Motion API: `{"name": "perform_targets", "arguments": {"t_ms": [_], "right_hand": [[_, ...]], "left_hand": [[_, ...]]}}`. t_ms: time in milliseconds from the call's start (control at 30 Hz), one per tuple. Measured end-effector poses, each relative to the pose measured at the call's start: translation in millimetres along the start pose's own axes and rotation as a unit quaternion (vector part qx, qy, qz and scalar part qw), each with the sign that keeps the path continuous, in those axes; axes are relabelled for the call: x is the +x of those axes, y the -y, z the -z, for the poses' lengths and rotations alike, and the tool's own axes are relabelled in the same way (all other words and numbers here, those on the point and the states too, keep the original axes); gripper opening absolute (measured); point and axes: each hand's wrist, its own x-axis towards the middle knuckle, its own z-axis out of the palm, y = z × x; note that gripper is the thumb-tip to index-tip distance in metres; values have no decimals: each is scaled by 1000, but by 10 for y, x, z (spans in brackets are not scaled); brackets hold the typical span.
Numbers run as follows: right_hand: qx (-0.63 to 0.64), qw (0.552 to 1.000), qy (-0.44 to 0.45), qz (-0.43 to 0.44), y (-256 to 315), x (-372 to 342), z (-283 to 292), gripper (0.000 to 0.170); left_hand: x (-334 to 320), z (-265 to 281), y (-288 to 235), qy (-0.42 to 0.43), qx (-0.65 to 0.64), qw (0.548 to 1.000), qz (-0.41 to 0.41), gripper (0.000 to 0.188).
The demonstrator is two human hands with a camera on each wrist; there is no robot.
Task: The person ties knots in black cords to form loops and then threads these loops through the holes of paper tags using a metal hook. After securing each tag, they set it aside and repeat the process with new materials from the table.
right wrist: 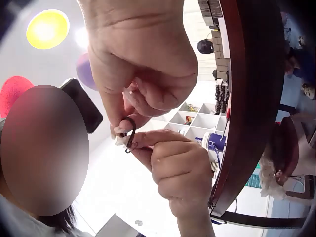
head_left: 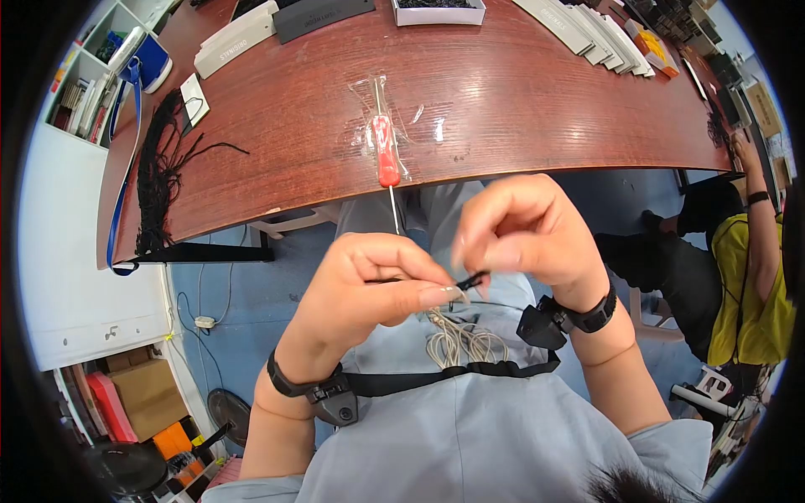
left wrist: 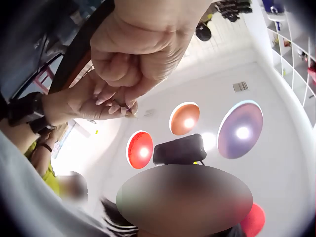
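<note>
Over the lap, the left hand [head_left: 369,285] pinches a short black cord [head_left: 471,282] between thumb and index finger. The right hand [head_left: 537,230] holds the cord's other end at its fingertips, its remaining fingers curled. Seen from the right wrist, the cord [right wrist: 132,133] bends in a small loop between the fingertips of the right hand [right wrist: 143,64] and the left hand [right wrist: 180,170]. In the left wrist view the left hand [left wrist: 140,44] and right hand [left wrist: 86,101] meet at their fingertips, mostly hiding the cord. Beige cords [head_left: 457,339] lie bundled on the lap below.
A red-handled tool [head_left: 386,151] in clear plastic lies at the near edge of the table [head_left: 293,142]. Black cords [head_left: 159,184] lie at its left end. Along the back are grey boxes [head_left: 323,15] and a white tray [head_left: 440,15]. Another person [head_left: 746,285] is at right.
</note>
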Motion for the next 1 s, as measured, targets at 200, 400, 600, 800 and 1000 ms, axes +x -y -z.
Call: {"name": "perform_targets", "arguments": {"t_ms": [200,400,600,800,1000], "right_hand": [[68,981,-120,-136,12,32,22,21],[25,988,-122,-87,1,43,-5,21],[-133,983,-118,55,-89,-48,-158,11],[-226,956,-187,-2,5,1,-124,14],[-103,986,-125,-32,-30,2,-121,13]], "left_hand": [[-60,-131,-5,-172,461,819,-294,11],[22,-144,104,-240,588,659,-402,16],[42,-64,155,-297,535,658,-439,15],[-49,-123,93,-253,428,783,-373,11],[-73,-132,74,-218,400,830,-321,10]]}}
